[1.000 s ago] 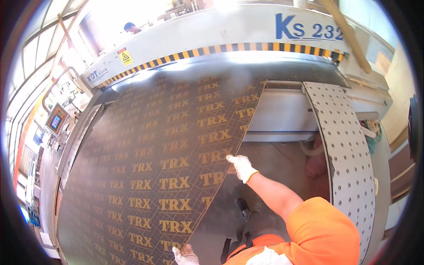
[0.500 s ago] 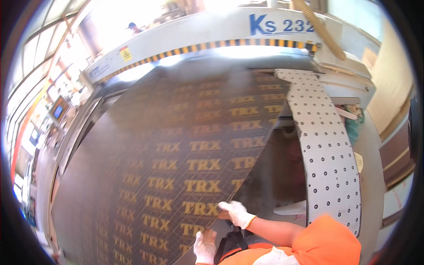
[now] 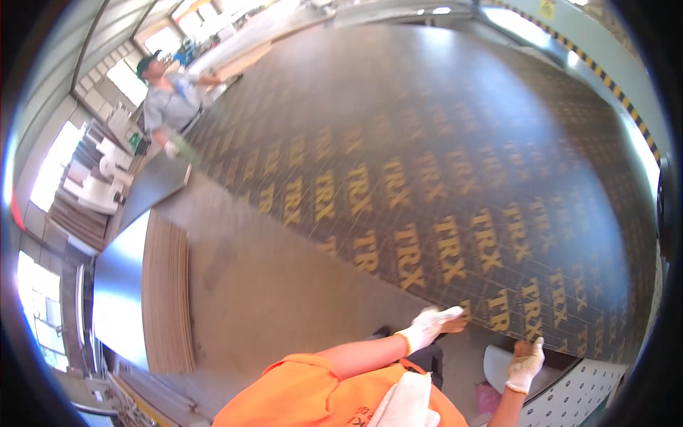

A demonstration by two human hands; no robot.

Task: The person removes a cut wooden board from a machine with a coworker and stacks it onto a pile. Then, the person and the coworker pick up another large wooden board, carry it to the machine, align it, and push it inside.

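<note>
A large dark brown panel (image 3: 398,99) with repeated yellow lettering spans most of the view, its near edge running diagonally. Both my hands wear pale gloves with bare fingertips. My left hand (image 3: 434,324) is closed on that edge, thumb lying over the top face. Lower and to the right, my right hand (image 3: 525,366) grips the same edge, thumb up. Beneath the panel's right corner lies a pale perforated machine support (image 3: 576,393), partly covered by it.
A co-worker (image 3: 171,103) in grey stands along the panel at upper left, hands near its edge. Stacked sheets (image 3: 163,292) stand at left beside grey floor (image 3: 263,299). A machine beam (image 3: 626,78) with yellow-black striping runs along the upper right.
My view has swung from facing the machine beam to looking along the panel, bringing the co-worker and stack in. Both hands now appear farther right, still at the panel's edge.
</note>
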